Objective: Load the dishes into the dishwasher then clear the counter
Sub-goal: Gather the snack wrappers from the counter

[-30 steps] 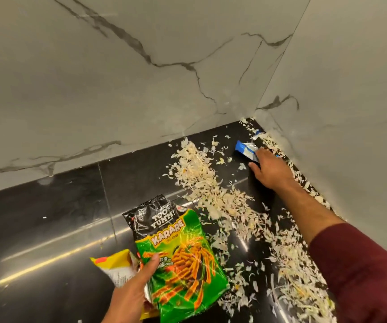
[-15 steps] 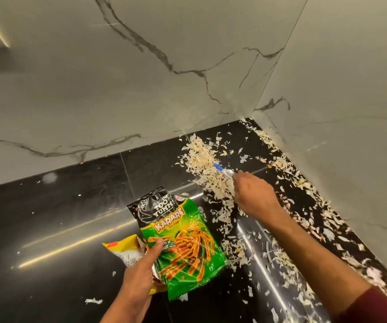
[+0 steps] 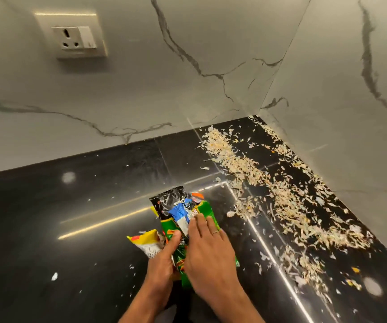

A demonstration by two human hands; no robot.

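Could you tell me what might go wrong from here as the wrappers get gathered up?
The blue-and-white wrapper only lies on the green snack bag under the right hand, so it could slip off. The yellow packet by the left hand may drop. Moving the bundle could spread the pale scraps across the black counter.

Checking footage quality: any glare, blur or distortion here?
Head view: bright light streaks glare across the glossy black counter; the wall socket leans from wide-angle distortion; the green snack bag looks slightly motion-blurred; the scattered peels stay fairly sharp.
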